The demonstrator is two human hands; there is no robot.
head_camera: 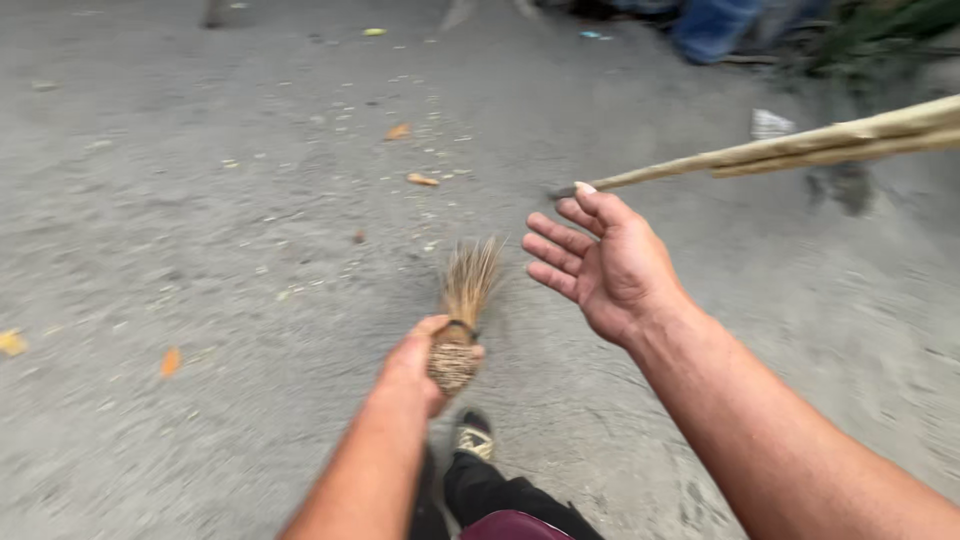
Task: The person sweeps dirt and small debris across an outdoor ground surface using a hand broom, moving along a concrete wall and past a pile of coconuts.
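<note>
My left hand (415, 362) grips the bound butt end of a stick broom (462, 310), whose straw bristles point away from me over the grey ground. My right hand (600, 262) is raised with its palm open and fingers spread, holding nothing. Just beyond its fingertips a long pale wooden pole (800, 148) slants in from the upper right. Whether the fingertips touch the pole I cannot tell. My foot in a dark shoe (473, 436) shows below the broom.
The grey paved ground (200, 250) is scattered with small leaves and litter, such as an orange leaf (422, 179) ahead. A blue object (715, 25) and green plants (880, 30) lie at the top right, with a white scrap (770, 124) nearby.
</note>
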